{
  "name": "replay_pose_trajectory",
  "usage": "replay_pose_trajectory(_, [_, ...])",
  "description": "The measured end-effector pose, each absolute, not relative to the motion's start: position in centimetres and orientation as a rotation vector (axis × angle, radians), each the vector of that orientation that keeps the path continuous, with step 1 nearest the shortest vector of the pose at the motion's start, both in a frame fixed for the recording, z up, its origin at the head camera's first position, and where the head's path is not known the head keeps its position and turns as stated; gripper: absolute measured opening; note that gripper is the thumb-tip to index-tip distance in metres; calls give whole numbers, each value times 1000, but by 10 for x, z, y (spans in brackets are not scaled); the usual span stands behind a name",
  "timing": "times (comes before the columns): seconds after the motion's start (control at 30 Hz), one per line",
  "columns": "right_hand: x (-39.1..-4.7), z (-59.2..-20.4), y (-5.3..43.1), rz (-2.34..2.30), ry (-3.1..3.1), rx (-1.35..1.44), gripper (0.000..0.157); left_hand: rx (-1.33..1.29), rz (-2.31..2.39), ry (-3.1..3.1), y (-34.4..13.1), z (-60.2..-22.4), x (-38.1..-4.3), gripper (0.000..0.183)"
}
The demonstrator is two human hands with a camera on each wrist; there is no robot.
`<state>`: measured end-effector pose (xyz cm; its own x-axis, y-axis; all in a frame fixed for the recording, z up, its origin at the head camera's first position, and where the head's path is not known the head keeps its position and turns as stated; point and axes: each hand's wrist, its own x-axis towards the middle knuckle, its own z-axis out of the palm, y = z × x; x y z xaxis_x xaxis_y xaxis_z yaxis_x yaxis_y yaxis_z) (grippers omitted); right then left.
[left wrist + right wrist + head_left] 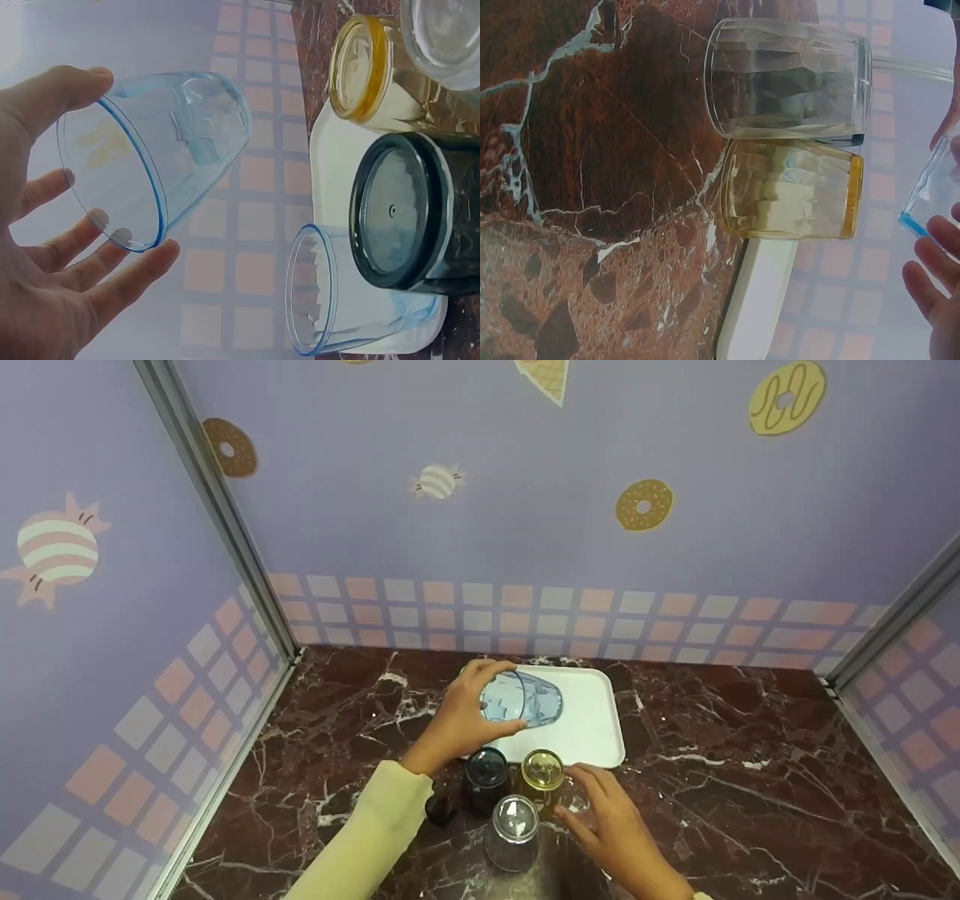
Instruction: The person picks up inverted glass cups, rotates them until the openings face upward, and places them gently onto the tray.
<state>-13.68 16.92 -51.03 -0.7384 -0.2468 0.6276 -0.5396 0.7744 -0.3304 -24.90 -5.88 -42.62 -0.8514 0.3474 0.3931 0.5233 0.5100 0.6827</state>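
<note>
My left hand (465,712) holds a clear blue cup (199,142) near its rim, thumb on one side and fingers on the other. The cup is tilted, rim toward the palm. A second blue cup (367,300) stands on the white tray (589,720), mostly hidden in the head view. My right hand (611,821) has loosely bent fingers and holds nothing; its fingertips are close beside the yellow cup (543,772) in the head view. Next to that stand a dark cup (487,780) and a colourless cup (514,836), all three with bases up.
Everything stands on a dark red marble-patterned tabletop (735,757). Behind it rises a purple wall (525,540) with sweets and tile prints. Metal corner posts (240,532) join it to side walls. The three inverted cups cluster at the tray's front edge.
</note>
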Motion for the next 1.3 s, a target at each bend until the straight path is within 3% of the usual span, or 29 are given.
replay_pose_trajectory(0.57, [-148,-513,162,617,-2489,600,47,-628,-1127,-2581,-65,-426,-255,74])
replay_pose_trajectory(1.3, [-162,-511,154,511,-2675,658,50,-619,-896,-2616,-65,-426,-266,73])
